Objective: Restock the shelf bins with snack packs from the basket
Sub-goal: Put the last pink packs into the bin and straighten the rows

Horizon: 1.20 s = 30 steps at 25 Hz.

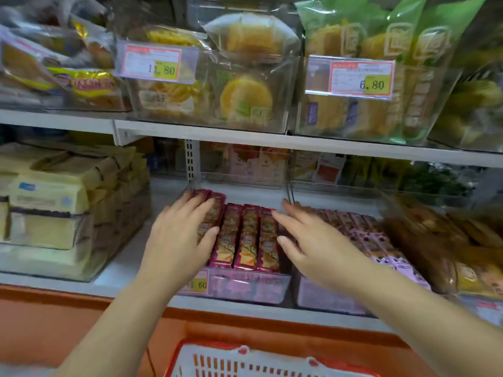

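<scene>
1. The snack packs (246,238) lie side by side in the clear plastic bin (245,285) on the lower shelf, directly between the two hands. Each pack has its long axis running front to back, away from the person.
2. The left hand (181,235) lies flat on the leftmost packs, fingers straight, grasping nothing.
3. The right hand (313,240) is also released, fingers spread at the right edge of the row. Both hands are about equally near.
4. The packs are long, narrow and wrapped in glossy red foil; I judge they slide easily.
5. The red basket (217,357) is below, near the person; its content is not visible.
</scene>
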Available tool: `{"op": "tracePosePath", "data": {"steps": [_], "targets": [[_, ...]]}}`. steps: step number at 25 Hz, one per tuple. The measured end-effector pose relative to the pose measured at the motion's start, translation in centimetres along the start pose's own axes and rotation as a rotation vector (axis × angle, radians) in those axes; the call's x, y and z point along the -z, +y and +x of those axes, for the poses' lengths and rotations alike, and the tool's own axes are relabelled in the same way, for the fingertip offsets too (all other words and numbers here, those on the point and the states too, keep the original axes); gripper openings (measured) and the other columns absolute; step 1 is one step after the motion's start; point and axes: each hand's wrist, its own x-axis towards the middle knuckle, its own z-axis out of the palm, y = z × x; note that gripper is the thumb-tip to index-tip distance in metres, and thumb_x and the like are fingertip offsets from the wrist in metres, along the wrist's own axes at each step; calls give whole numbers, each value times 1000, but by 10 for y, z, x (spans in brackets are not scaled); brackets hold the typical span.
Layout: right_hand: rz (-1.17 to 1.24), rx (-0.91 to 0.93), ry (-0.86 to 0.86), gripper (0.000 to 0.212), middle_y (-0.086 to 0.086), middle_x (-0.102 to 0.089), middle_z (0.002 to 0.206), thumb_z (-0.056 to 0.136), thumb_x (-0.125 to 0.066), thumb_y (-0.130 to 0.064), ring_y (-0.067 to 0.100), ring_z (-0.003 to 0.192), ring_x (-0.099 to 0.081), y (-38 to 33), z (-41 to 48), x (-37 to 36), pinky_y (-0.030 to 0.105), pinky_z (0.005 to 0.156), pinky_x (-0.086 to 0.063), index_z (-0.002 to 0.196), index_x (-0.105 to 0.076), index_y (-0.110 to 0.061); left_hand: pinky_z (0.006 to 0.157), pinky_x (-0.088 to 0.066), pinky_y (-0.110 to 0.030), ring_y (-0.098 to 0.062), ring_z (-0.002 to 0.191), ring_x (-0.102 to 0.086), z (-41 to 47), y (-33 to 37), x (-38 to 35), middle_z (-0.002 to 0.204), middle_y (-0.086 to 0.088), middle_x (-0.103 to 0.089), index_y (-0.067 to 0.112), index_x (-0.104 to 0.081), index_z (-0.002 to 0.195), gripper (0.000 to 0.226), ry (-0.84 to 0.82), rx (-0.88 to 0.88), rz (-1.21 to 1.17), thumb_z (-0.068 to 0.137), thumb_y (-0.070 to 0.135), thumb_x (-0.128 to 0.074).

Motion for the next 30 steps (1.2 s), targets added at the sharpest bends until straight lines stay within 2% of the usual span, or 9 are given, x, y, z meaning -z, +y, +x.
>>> {"op": "tracePosePath", "data": {"steps": [4, 8, 12, 17, 20, 22, 24, 27, 30], "targets": [[-8, -21, -177, 56, 3, -3, 162, 103, -25, -41, 26, 148, -5, -56, 13, -44, 36, 119, -7, 153, -10, -24, 108, -29, -55, -22, 140, -33, -28, -38, -6, 142, 3, -50, 28, -49, 138, 70, -168, 71, 63, 83, 59, -17], [-9, -171, -313, 60, 0, -7, 162, 97, -17, -59, 31, 147, -5, -55, 21, -71, 45, 119, -14, 152, -7, -36, 114, -13, -57, -13, 146, -14, -36, -54, -9, 147, 13, -41, 43, -44, 137, 68, -199, 66, 34, 85, 63, -6], [-78, -194, -237, 61, -1, -19, 159, 95, -13, -63, 32, 145, -14, -61, 29, -69, 48, 118, -15, 150, -14, -37, 116, -8, -56, -15, 147, -11, -39, -58, -11, 149, 19, -37, 49, -37, 138, 68, -211, 111, -11, 83, 67, -1], [-50, -133, -278, 63, -6, -8, 161, 91, -9, -69, 34, 147, 0, -88, 37, -84, 55, 117, -3, 149, -8, -44, 116, -6, -57, -17, 147, -7, -44, -59, -10, 153, 21, -27, 53, -28, 140, 69, -248, 106, -8, 81, 66, 5], [10, -166, -259, 63, -7, -17, 159, 91, -9, -68, 34, 146, -7, -92, 41, -83, 56, 116, -9, 148, -16, -43, 116, -2, -56, -17, 147, -4, -47, -58, -8, 155, 22, -21, 54, -24, 141, 72, -270, 124, -33, 78, 67, 7], [104, -213, -165, 60, -6, -23, 158, 93, -12, -65, 33, 144, -17, -93, 47, -73, 55, 115, -17, 148, -21, -42, 116, -2, -55, -16, 147, -4, -47, -56, -6, 155, 22, -22, 53, -25, 142, 73, -261, 130, -47, 78, 67, 7], [125, -208, -117, 55, -6, -18, 159, 95, -13, -62, 34, 144, -16, -100, 50, -69, 57, 115, -15, 147, -16, -45, 117, -2, -54, -13, 147, -3, -47, -57, -5, 155, 23, -21, 49, -24, 144, 75, -256, 135, -34, 78, 66, 7], [122, -161, -198, 50, -9, -20, 158, 97, -10, -58, 37, 145, -11, -112, 48, -76, 62, 114, -7, 146, -11, -49, 117, -4, -54, -11, 147, -4, -49, -57, -4, 155, 22, -22, 43, -25, 146, 73, -252, 137, -34, 82, 64, 3], [138, -170, -193, 49, -8, -19, 159, 97, -10, -57, 36, 146, -9, -108, 46, -77, 61, 114, -5, 146, -10, -50, 117, -4, -54, -12, 147, -5, -49, -56, -3, 155, 20, -25, 41, -27, 147, 69, -247, 144, -42, 85, 63, -3]]}}
